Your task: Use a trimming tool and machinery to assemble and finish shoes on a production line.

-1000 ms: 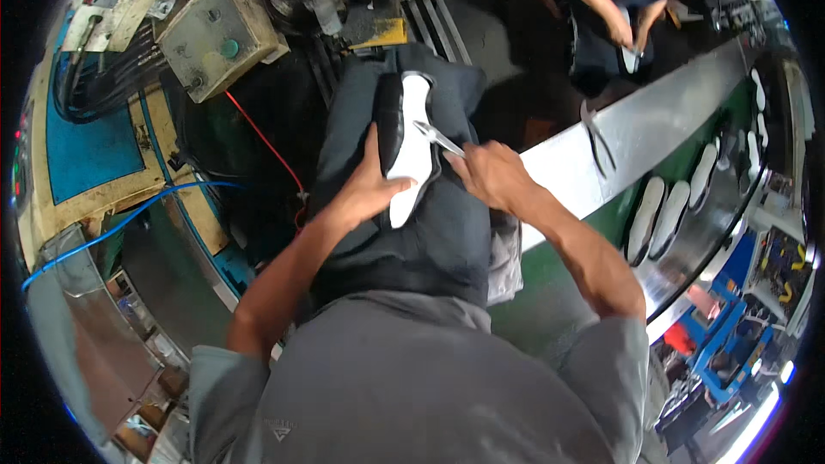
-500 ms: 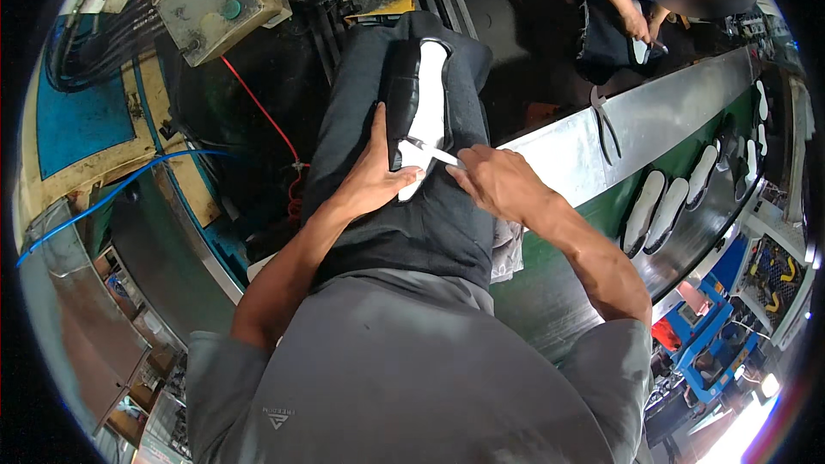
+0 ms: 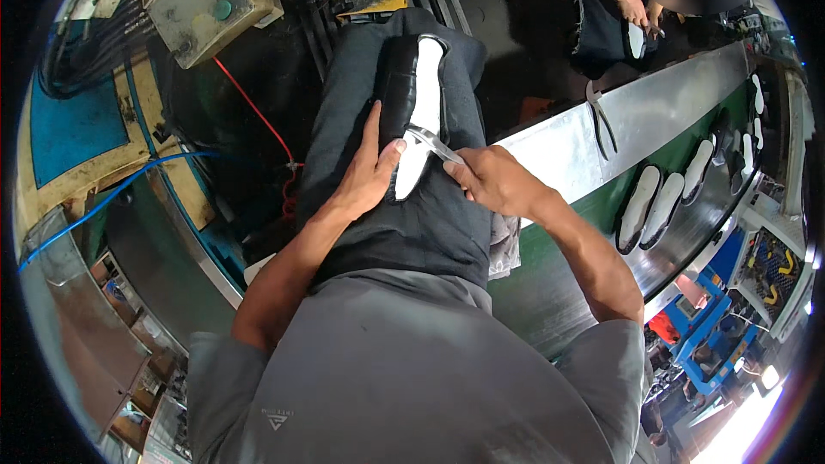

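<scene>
A black shoe (image 3: 398,77) with a white insole board (image 3: 430,77) lies sole up along my thighs, its long axis pointing away from me. My left hand (image 3: 371,174) grips the near left side of it, index finger stretched along the black upper and thumb at the edge of the white board. In my right hand (image 3: 498,179) is a slim metal tool with a flat, blade-like end (image 3: 434,142). The tool's end lies across the white board near its middle, slanting up to the left. My fingers hide its handle.
Pincers (image 3: 601,120) lie on the metal ledge (image 3: 559,146) at right. Beyond it, a green conveyor belt (image 3: 550,292) carries several shoes (image 3: 640,202) with pale soles. A person (image 3: 632,13) works at upper right. A control box (image 3: 210,4) and blue hose (image 3: 112,198) are at left.
The tool's end has turned and shows its flat face more plainly across the board. My left thumb has shifted up and left, uncovering the near end of the white board.
</scene>
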Motion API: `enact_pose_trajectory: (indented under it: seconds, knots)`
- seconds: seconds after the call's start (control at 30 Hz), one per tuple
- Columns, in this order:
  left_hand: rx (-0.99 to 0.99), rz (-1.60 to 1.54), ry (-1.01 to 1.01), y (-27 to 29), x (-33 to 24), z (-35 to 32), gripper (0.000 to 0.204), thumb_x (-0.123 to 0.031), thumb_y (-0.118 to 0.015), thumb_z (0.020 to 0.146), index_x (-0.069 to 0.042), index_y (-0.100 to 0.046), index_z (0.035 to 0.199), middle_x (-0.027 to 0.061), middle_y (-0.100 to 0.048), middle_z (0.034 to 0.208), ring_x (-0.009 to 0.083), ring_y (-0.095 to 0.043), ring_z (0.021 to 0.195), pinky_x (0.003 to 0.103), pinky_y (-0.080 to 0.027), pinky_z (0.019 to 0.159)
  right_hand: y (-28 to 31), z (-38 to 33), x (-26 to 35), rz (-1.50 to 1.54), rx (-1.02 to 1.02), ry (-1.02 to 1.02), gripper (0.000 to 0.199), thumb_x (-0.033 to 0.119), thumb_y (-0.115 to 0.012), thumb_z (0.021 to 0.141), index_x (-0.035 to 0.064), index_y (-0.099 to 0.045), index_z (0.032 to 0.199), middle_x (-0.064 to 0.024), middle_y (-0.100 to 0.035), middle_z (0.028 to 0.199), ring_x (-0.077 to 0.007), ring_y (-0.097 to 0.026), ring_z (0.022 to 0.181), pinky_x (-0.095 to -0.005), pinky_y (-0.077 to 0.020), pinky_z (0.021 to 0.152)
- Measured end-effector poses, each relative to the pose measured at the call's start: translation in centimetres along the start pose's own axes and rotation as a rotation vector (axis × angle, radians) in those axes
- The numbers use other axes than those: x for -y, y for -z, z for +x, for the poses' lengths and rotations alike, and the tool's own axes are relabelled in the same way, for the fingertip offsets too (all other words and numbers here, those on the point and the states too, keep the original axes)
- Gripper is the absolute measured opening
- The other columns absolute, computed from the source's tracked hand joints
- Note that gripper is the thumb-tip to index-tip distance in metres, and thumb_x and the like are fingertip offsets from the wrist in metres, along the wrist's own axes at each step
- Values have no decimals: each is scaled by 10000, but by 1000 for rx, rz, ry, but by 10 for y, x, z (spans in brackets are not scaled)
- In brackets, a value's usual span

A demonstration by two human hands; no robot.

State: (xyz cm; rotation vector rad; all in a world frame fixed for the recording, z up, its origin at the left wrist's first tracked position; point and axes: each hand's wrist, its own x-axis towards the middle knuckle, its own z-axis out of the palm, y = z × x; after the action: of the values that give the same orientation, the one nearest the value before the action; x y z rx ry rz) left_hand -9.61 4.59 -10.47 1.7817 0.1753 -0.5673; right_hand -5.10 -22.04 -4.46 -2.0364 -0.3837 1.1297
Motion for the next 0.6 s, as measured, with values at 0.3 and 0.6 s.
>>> enact_pose_trajectory:
  seconds: [0.3, 0.6]
  knots:
    - [73, -558, 247, 2, -19, 15, 850, -297, -624, 1128, -53, -134, 1778, 229, -278, 1778, 358, -300, 1633, 428, -273, 1323, -5, -4, -12, -374, -206, 90, 354, 281, -607, 1127, -38, -670, 985, -289, -678, 802, -500, -685, 775, -559, -532, 716]
    - [32, -19, 55, 1, -13, 11, 905, -357, -621, 1130, 34, -98, 1756, 302, -226, 1787, 366, -249, 1660, 425, -219, 1348, -12, 28, -10, -632, -534, 400, 336, 233, -618, 1128, -47, -625, 942, -220, -642, 658, -449, -683, 626, -493, -553, 614]
